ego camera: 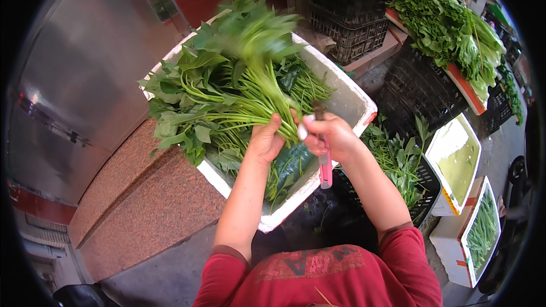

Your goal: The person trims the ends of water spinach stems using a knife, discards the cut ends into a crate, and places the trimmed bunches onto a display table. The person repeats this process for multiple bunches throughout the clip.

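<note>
My left hand is closed around the lower stems of a bunch of long-stemmed leafy greens. Its leafy upper end is blurred. Beside it, my right hand grips a pink-handled knife, handle pointing down toward me and a dark, partly hidden blade upward. The right thumb and a finger, with something white at their tips, are at the stems; whether they pinch a stem is unclear. Both hands are over a white foam box holding more of the greens and a dark green plastic sheet.
A black crate of loose greens stands right of the box. Beyond it are a foam box with cloudy liquid and another with thin greens. Lettuce sits above black crates. A granite step lies left.
</note>
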Available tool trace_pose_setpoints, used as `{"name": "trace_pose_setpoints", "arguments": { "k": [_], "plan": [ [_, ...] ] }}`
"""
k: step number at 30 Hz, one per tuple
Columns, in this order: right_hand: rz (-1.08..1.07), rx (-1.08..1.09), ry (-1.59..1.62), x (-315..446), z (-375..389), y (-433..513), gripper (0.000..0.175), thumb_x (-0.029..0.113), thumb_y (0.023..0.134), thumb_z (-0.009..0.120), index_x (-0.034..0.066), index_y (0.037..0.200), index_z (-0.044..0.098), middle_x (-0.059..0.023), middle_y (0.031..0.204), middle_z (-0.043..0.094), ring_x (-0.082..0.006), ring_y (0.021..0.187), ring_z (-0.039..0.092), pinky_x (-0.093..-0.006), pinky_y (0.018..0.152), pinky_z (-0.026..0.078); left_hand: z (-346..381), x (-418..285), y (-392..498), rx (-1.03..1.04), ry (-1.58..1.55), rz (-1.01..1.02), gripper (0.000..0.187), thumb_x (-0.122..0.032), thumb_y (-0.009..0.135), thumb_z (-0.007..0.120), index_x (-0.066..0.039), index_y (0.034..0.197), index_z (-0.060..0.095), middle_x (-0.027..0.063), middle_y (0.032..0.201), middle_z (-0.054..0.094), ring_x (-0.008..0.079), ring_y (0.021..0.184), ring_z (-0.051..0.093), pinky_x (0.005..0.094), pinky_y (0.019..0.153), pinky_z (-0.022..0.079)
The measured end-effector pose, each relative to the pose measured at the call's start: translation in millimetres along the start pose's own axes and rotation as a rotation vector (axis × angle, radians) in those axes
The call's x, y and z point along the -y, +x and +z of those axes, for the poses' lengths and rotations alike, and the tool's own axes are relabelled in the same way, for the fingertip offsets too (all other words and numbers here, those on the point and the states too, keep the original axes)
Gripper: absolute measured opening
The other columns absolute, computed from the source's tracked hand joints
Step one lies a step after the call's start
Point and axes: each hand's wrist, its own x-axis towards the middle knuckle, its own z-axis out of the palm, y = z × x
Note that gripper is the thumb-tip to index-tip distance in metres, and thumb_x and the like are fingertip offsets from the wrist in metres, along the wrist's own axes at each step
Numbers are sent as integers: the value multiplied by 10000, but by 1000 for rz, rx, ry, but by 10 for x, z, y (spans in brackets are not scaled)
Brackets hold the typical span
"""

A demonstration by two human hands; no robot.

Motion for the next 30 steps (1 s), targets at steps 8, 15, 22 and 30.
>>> {"name": "trace_pose_setpoints", "arguments": {
  "k": [8, 15, 22, 30],
  "plan": [
    [-104, -313, -892, 121, -66, 2, 362, 334, 737, 671, -15, 674, 593, -68, 534, 546, -145, 467, 514, -290, 415, 399, -35, -281, -46, 5, 24, 340, 281, -23, 705, 609, -24, 966, 505, 86, 781, 564, 217, 680, 579, 335, 669, 491],
    [-142, -495, -2065, 146, -301, 688, 138, 120, 688, 635, -9, 735, 625, -174, 720, 608, -308, 700, 608, -365, 675, 492, -230, -539, -33, -67, -39, 426, 237, -44, 751, 600, -59, 969, 509, 79, 748, 556, 180, 647, 547, 329, 650, 459],
    [-273, -482, -2157, 73, -608, 856, 144, 115, 642, 595, -9, 713, 612, -186, 770, 607, -324, 731, 603, -377, 679, 494, -302, -494, 9, 65, -22, 376, 238, -118, 762, 611, -87, 966, 492, 17, 690, 484, 134, 617, 444, 292, 619, 374],
    [-207, -382, -687, 492, -309, -208, 111, 74, 704, 592, 24, 632, 524, -15, 546, 485, -102, 500, 466, -232, 413, 364, -266, -511, -12, 128, -83, 391, 292, -100, 754, 598, -57, 1022, 490, 36, 675, 500, 156, 607, 466, 315, 608, 386]
  ]
}}
